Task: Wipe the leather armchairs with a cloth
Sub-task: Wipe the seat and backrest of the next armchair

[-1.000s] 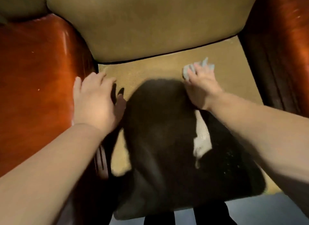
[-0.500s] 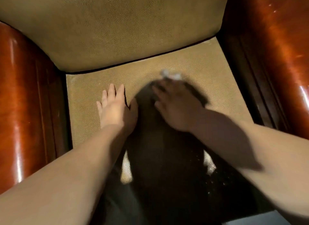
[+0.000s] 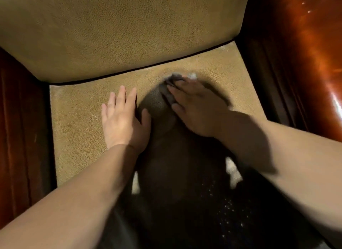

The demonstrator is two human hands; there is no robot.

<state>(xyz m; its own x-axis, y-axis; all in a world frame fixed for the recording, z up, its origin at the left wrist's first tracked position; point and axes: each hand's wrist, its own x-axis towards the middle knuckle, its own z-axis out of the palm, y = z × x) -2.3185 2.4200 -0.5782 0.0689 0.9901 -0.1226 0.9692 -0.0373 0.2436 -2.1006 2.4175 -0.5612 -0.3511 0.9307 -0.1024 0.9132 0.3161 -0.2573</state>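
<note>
The armchair fills the view: a tan leather seat cushion [image 3: 77, 122] below a tan leather backrest [image 3: 120, 32]. My right hand [image 3: 198, 108] lies in shadow on the seat near the back seam, pressing down a pale cloth [image 3: 182, 77] whose edge peeks out past the fingertips. My left hand [image 3: 123, 119] rests flat on the seat to its left, fingers spread, holding nothing. A dark shadow covers the seat's middle and front.
Glossy reddish-brown wooden armrests stand on both sides, the left armrest [image 3: 20, 137] and the right armrest [image 3: 303, 54], walling in the seat. A dark seam [image 3: 140, 68] runs between seat and backrest.
My left hand left the left armrest and came down flat on the seat. My right hand with the cloth slid left along the seat, then sat near the back seam. The view moved closer.
</note>
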